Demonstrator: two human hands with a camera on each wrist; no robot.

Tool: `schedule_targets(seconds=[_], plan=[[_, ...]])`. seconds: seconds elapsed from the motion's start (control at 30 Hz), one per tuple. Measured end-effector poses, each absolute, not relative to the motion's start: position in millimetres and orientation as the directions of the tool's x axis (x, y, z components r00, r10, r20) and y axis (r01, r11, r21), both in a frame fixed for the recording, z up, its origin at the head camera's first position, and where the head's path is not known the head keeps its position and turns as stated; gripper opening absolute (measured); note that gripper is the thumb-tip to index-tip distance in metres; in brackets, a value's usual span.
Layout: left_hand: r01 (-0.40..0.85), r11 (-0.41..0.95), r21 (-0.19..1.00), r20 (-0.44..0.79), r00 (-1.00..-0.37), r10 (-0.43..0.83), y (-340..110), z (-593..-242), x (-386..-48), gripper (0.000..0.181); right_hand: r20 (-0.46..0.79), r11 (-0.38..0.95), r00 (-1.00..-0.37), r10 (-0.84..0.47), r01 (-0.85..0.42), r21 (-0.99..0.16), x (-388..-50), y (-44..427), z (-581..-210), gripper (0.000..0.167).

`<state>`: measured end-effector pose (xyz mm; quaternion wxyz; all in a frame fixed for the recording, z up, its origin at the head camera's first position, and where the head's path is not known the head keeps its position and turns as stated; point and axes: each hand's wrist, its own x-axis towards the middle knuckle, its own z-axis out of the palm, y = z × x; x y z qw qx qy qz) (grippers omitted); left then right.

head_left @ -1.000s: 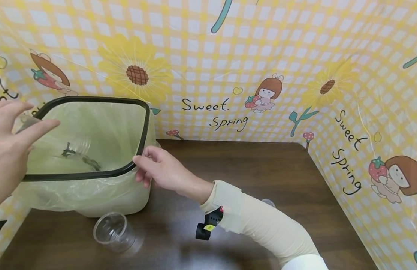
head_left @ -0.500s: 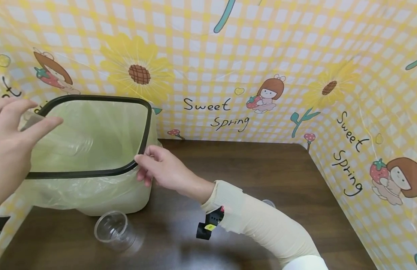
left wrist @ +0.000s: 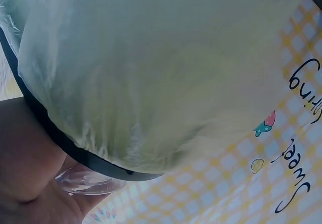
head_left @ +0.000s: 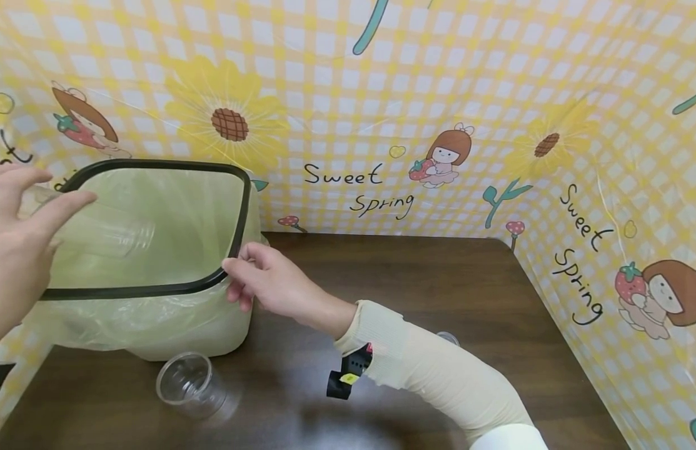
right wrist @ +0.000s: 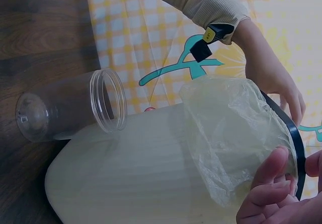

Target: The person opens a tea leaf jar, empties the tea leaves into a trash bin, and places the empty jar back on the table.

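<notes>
My left hand (head_left: 18,250) grips a clear plastic jar (head_left: 119,237), tilted with its mouth pointing down into the bin (head_left: 139,291). No contents show in this jar. A black frame holds a pale yellow-green bag (head_left: 184,206) around the bin's opening. My right hand (head_left: 282,284) pinches the frame's near right corner between thumb and fingers, and the same right hand (right wrist: 274,199) shows in the right wrist view. In the left wrist view, the bag hides most of the jar (left wrist: 90,182) beside my left hand (left wrist: 30,158).
A second clear jar (head_left: 192,387) stands upright on the dark wooden table (head_left: 393,269), in front of the bin. A small clear round object (head_left: 449,338) is partly hidden behind the right sleeve. Yellow checked cloth (head_left: 336,125) lines the back and sides.
Dark, stringy bits seen at the jar's mouth and below it one second ago are out of sight. The left hand still holds the jar tilted, and the right hand keeps its place.
</notes>
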<state>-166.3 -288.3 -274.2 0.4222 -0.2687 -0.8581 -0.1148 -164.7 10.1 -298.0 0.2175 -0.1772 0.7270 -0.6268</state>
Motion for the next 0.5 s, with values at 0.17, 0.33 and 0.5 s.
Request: schedule_targets(seconds=[0.17, 0.33, 0.5], plan=[[0.507, 0.862, 0.01, 0.782, -0.541, 0.308, -287.1, -275.0, -164.1, 0.066, -0.094, 0.152, -0.843, -0.529, 0.015, -0.988, -164.9, 10.2, -297.6, 0.024], [0.424, 0.9, 0.102, 0.763, -0.614, 0.203, -281.1, -271.6, -157.7, 0.068, -0.089, 0.146, -0.843, -0.531, 0.012, -0.989, -165.4, 10.6, -297.4, 0.023], [0.43, 0.888, 0.161, 0.762, -0.627, 0.165, -285.3, -273.8, -157.8, 0.058, -0.094, 0.148, -0.844, -0.529, 0.017, -0.989, -165.3, 11.0, -297.7, 0.023]])
